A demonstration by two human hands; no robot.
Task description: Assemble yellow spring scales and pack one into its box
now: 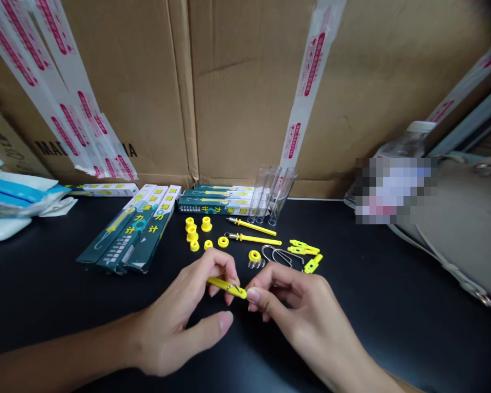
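Observation:
A slim yellow plastic rod (223, 284) with a thin metal wire loop near its tip lies across the curled fingers of my left hand (175, 305). The left thumb stands away from the rod. My right hand (297, 297) pinches at the rod's tip with thumb and forefinger; whether it also grips the wire is hidden. Just beyond my hands are yellow rods (256, 239) with metal ends, yellow collars (191, 234) and a yellow ring (254, 255) beside small springs (256, 264). Metal hooks (284, 256) and flat yellow clips (313, 264) lie to the right.
Clear plastic tubes (264, 196) stand upright at the back. Printed spring scale boxes (133, 229) lie left, with more boxes (221, 201) behind. Large cartons (245, 93) wall off the far edge. A bottle (409, 141) and grey bag (466, 218) sit right, a blue-white packet (20, 191) left.

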